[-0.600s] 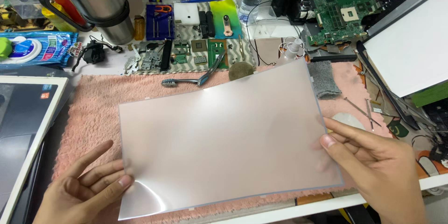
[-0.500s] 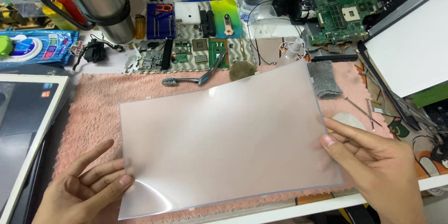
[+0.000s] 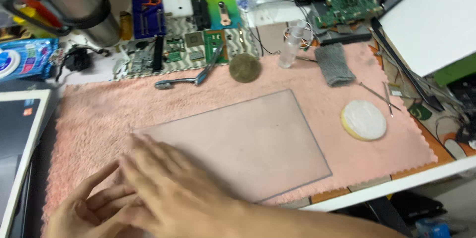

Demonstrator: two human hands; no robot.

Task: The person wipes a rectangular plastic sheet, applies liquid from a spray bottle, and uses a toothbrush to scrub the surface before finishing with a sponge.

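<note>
Fluffy pink towel mat point(image 3: 99, 114) covers most of the bench top; on it lies the thin translucent frosted plastic sheet point(image 3: 248, 144), flat, roughly mid-mat, its near edge running close to the mat's front edge and its far right corner pointing twd the mat's back edge. Sheet looks milky-clear w/ pink pile showing through, rectangular, edges sharp, no visible curl. Both hands sit at the sheet's near left corner: right hand point(image 3: 173, 193) blurred, reaching across from the right, fingers point(image 3: 144, 156) spread and flat, laid over that corner, not pinching; can't tell how firmly they press. Left hand point(image 3: 84, 210) just beside it at the mat's front left, fingers loose and open, touching the right hand; contact w/ sheet not clear. Smaller stuff: grey folded cloth pad point(image 3: 334, 64) near the mat's back right, round white-and-yellow sponge disc point(image 3: 363, 120) right of the sheet and apart from it, round olive disc point(image 3: 244, 67) at the back edge.
</note>
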